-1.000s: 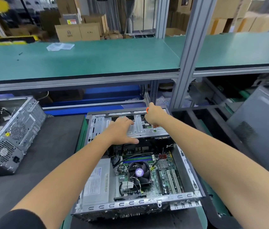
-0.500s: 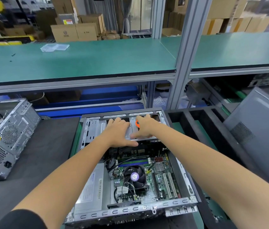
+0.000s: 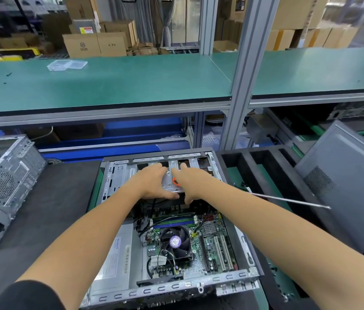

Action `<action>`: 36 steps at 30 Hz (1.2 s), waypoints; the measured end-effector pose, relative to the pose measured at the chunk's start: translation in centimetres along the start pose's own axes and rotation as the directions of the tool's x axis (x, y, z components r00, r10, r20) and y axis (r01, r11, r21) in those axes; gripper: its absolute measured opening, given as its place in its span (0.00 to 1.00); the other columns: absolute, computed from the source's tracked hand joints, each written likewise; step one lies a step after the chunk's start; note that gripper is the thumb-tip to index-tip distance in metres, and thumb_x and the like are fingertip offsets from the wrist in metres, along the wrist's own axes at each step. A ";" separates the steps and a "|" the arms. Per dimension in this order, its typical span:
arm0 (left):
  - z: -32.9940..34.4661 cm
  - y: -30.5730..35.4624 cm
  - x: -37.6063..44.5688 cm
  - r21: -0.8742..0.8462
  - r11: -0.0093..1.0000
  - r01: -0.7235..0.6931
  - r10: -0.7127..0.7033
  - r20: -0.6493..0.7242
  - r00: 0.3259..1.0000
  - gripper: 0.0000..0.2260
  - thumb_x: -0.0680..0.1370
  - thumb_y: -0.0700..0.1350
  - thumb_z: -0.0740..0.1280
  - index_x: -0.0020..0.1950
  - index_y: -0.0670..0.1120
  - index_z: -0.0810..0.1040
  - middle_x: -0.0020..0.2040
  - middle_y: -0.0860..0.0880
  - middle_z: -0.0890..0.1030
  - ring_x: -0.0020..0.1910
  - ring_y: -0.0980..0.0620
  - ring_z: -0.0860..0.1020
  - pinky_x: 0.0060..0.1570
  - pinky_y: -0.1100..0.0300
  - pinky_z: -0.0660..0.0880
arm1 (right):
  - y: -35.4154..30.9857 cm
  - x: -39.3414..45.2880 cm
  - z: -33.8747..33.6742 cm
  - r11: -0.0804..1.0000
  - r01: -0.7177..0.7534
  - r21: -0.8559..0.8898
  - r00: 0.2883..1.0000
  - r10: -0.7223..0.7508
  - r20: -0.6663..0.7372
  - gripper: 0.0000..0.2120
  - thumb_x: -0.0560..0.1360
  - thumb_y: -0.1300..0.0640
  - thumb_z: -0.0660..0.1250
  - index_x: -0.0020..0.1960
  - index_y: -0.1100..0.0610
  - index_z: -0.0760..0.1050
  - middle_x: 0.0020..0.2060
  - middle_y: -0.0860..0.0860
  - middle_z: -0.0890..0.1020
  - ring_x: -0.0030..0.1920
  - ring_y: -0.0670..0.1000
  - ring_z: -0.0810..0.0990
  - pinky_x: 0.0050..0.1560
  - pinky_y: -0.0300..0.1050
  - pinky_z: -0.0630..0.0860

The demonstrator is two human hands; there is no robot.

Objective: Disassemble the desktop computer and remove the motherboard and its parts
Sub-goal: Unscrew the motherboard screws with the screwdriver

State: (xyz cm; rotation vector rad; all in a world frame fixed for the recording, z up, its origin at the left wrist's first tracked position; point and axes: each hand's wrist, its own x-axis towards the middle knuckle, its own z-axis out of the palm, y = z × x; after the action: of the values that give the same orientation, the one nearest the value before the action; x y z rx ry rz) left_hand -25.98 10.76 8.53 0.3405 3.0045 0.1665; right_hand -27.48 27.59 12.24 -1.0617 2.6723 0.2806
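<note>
An open desktop case point(image 3: 177, 287) lies flat in front of me. Inside it are the green motherboard point(image 3: 210, 242) with its black CPU fan point(image 3: 175, 241) and a grey power supply point(image 3: 118, 258) at the left. A silver drive cage point(image 3: 118, 177) spans the far end. My left hand point(image 3: 154, 182) grips the cage, fingers on top and thumb at its near edge. My right hand point(image 3: 193, 182) lies beside it on the cage, thumb hooked over the near edge. Under its palm is the orange handle of a screwdriver point(image 3: 288, 200), whose long shaft sticks out to the right past my forearm.
A second bare metal case point(image 3: 4, 186) stands on the dark mat at the left. A grey side panel point(image 3: 344, 186) leans at the right, with a black foam tray point(image 3: 254, 166) between it and the case. A green shelf point(image 3: 109, 81) runs overhead behind.
My right hand came down from the case's far edge onto the drive cage beside my left hand, bringing the orange-handled screwdriver with it. My left hand stayed on the cage.
</note>
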 end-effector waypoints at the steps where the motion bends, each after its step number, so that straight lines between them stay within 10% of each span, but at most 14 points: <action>1: 0.0 0.0 0.0 -0.007 1.000 -0.001 0.001 -0.007 1.000 0.32 0.59 0.77 0.64 0.44 0.50 0.69 0.42 0.53 0.70 0.41 0.51 0.72 0.42 0.54 0.72 | -0.1 0.1 0.2 1.000 -0.009 -0.002 1.000 0.009 -0.017 0.38 0.64 0.56 0.79 0.65 0.58 0.61 0.59 0.58 0.69 0.49 0.59 0.79 0.37 0.48 0.70; 15: -0.2 -0.6 -0.6 0.032 0.997 -0.068 0.069 -0.018 0.997 0.38 0.62 0.74 0.66 0.59 0.47 0.69 0.51 0.53 0.71 0.52 0.50 0.72 0.49 0.56 0.70 | -1.1 1.1 1.7 0.997 -0.071 0.022 0.993 0.072 -0.093 0.31 0.66 0.54 0.77 0.60 0.58 0.62 0.56 0.62 0.73 0.47 0.59 0.78 0.37 0.48 0.70; 36: -1.1 -1.9 -0.1 0.071 0.993 -0.096 0.095 0.011 0.995 0.28 0.59 0.73 0.66 0.46 0.53 0.69 0.40 0.56 0.71 0.38 0.54 0.71 0.37 0.59 0.64 | -0.5 2.8 1.7 0.985 -0.027 0.170 0.995 0.043 -0.092 0.29 0.68 0.54 0.71 0.66 0.49 0.63 0.65 0.61 0.71 0.50 0.60 0.79 0.39 0.47 0.72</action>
State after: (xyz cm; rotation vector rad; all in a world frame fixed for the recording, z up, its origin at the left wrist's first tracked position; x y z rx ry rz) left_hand -26.46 8.77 9.43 0.4910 2.9932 0.0664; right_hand -28.81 25.84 9.74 -1.0011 2.7427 0.0088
